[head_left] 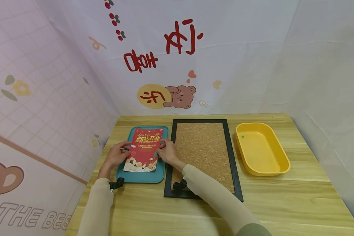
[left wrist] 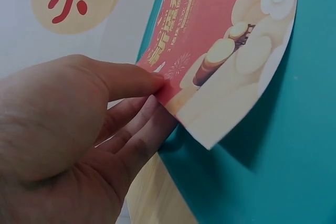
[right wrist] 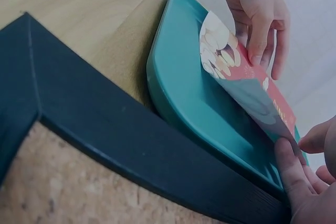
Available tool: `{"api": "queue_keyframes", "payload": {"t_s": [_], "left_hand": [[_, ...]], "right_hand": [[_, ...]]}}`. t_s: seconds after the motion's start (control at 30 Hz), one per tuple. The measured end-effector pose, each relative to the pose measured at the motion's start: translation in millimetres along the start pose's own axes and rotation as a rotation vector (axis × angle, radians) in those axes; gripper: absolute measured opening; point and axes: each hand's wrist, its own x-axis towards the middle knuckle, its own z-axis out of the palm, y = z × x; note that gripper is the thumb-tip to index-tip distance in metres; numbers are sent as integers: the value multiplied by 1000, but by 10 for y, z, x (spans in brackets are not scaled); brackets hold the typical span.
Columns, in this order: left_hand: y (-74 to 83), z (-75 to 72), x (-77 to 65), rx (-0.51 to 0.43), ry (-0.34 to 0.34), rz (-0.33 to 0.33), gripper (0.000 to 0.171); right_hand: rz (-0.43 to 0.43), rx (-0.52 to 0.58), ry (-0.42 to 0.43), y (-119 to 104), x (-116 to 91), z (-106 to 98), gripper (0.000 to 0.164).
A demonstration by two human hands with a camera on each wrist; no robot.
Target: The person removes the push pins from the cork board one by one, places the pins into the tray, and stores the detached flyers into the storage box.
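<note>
A red flyer (head_left: pixel 145 149) with gold lettering and a food picture along its lower edge is held over the teal tray (head_left: pixel 141 177) on the left of the table. My left hand (head_left: pixel 117 154) pinches its left edge, thumb on the printed face and fingers underneath, as the left wrist view shows. At the opposite edge my right hand (head_left: pixel 168 152) pinches the sheet between thumb and fingers. The flyer (right wrist: pixel 247 80) bows in the right wrist view, and its near lower corner stands raised off the tray (right wrist: pixel 176 72).
Right of the tray lies a cork board (head_left: pixel 202 154) with a black frame (head_left: pixel 235 170), under my right forearm. Farther right stands a yellow bin (head_left: pixel 262 150) with a small green piece (head_left: pixel 243 136) inside. A printed cloth wall (head_left: pixel 239 75) rises behind the table.
</note>
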Motion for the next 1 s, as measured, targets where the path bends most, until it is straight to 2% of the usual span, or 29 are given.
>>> {"api": "queue_keyframes", "payload": {"t_s": [0.3,0.7,0.83,1.0], "left_hand": [[-36,-3,1,-22,3,13,57],[-41,-37,-32,10,50,32,60],[5,-36,-38,24,66,33,59],[119,12,-25,90,100,94,60]], "right_hand": [[-35,75,-33,0,-27,-54,49],[-65,35,-29,4,-57,-178,57],[-110,32,-38,15,-67,-253,57],[-143,23,-47,28,-104,-372,58]]}}
